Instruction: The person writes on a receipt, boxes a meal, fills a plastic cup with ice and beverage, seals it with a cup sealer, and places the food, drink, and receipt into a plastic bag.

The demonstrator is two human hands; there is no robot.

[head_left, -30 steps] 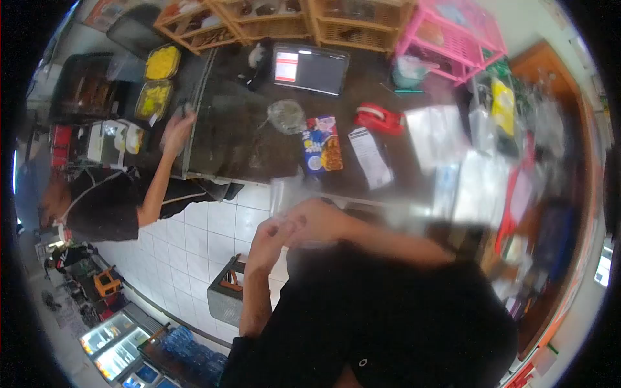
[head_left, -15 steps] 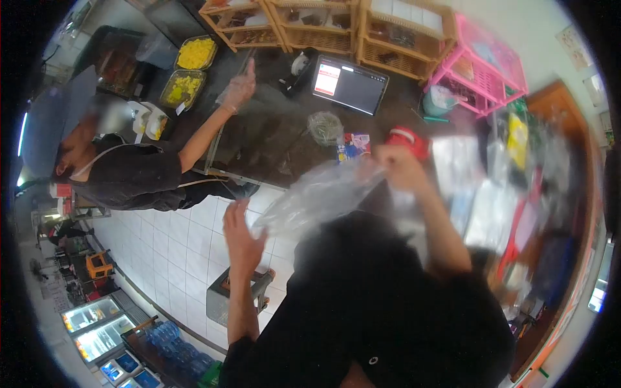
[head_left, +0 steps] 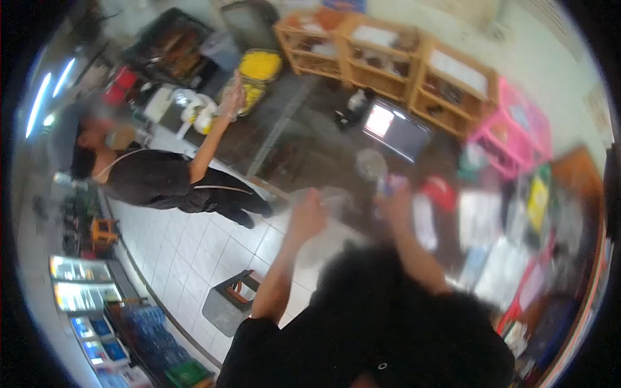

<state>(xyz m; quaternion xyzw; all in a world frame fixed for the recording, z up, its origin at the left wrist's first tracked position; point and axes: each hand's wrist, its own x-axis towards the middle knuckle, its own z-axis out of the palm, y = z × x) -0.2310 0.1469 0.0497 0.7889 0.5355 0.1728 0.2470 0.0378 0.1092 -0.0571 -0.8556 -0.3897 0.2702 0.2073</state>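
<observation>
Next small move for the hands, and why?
Probably spread the clear bag at its mouth: it is between the left hand and right hand, and no clear opening shows. The right hand overlaps the colourful packet in view; blur hides any contact.

Fisheye curve, black corners | white glare from tube lights (head_left: 39, 105), upper left | my left hand (head_left: 309, 213) and right hand (head_left: 393, 202) motion-blurred, centre | tablet screen (head_left: 396, 130) partly glowing
</observation>
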